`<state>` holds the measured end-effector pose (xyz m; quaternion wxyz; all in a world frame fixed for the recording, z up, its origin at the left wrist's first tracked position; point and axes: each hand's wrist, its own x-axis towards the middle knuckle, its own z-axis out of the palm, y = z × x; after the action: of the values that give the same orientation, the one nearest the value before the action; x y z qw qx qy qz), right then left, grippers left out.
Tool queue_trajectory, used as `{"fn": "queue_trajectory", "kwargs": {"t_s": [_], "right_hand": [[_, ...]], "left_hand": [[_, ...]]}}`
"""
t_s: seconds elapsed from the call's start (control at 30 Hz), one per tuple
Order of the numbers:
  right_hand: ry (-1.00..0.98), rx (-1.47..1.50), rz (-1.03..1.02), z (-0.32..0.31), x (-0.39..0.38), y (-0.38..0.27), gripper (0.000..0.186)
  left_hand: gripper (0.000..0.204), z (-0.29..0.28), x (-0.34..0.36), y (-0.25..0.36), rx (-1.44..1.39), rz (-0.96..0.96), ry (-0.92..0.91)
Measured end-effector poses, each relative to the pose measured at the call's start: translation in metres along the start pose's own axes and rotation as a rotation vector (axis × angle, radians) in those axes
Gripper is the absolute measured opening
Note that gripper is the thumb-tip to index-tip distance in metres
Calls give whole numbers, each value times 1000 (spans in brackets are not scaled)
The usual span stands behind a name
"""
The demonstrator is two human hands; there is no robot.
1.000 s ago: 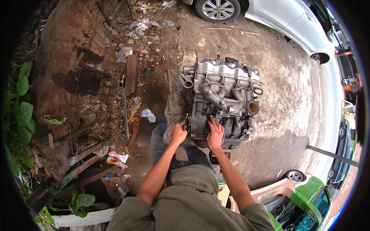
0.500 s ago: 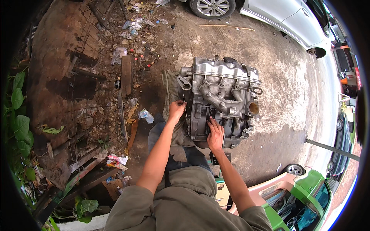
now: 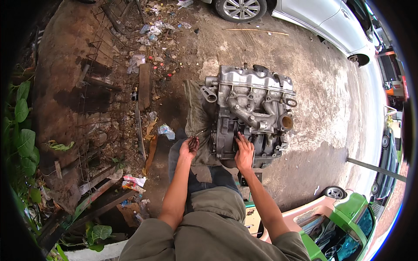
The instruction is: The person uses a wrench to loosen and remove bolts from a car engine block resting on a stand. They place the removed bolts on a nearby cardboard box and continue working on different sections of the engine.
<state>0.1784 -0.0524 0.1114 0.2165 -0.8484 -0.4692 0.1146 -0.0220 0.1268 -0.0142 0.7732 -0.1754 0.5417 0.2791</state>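
A grey metal engine stands upright in front of me, its manifold pipes facing my way. My right hand lies against the dark lower side of the block, fingers stretched out and gripping nothing. Left of the engine, apart from it, my left hand is turned with its fingers curled in. A thin metal rod-like tool sticks out from those fingers toward the engine; its exact kind is too small to make out.
Under the engine's left side is a dirty olive cloth. Litter, a wooden plank and rusty wire mesh lie to the left. A silver car stands far right, and a green vehicle body near right.
My left hand has drawn back from the engine's left edge, toward me and left, turning the thin tool from upright to slanted. My right hand stays on the block.
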Motion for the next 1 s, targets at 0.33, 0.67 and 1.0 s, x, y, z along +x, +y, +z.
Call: {"fn": "queue_trajectory", "kwargs": {"t_s": [0.33,0.67,1.0], "right_hand": [[8,11,-16,4,-2,5,56],[3,2,-22,5,-3,5,54],[-9,7,-20,3,-3,5,53]], "left_hand": [[15,23,-46,-23,728,401,-318],[14,14,-51,-46,967,505,-271],[15,12,-43,-62,1042,732,-256]]}}
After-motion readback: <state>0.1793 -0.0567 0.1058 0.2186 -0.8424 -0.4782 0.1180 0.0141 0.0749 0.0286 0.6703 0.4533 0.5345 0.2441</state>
